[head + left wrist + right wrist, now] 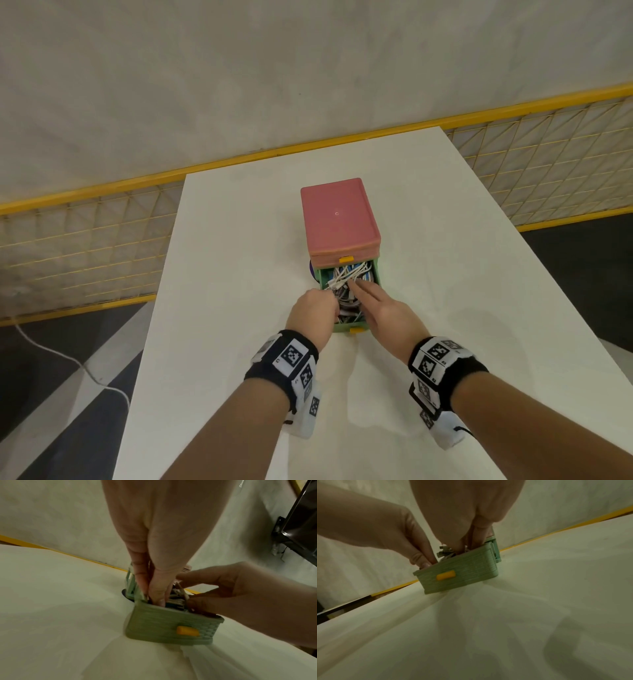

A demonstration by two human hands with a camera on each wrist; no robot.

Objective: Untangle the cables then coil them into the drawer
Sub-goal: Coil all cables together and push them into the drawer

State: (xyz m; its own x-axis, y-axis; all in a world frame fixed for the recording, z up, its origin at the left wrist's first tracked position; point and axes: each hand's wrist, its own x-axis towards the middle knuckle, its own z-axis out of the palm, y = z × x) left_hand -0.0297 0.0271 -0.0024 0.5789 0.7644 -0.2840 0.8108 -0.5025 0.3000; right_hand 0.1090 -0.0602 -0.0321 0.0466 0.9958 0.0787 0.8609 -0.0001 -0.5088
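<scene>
A small drawer unit with a pink top (pixel 339 219) stands mid-table. Its green drawer (pixel 342 328) is pulled out toward me and is full of white and blue cables (pixel 346 274). My left hand (pixel 330 303) is at the drawer's near-left corner, thumb and fingers close together and dipped among the cables (pixel 176 599). My right hand (pixel 358 287) lies over the drawer from the right, its straight fingers resting on the cable pile. In the right wrist view, white plug ends (pixel 443 550) stick up above the drawer front (pixel 458 572).
The white table (pixel 239 240) has bare room on all sides of the unit. A yellow mesh fence (pixel 548 154) runs behind it. A white cord (pixel 68 359) trails on the floor at the left. A dark round thing (pixel 312 270) peeks from under the unit's left side.
</scene>
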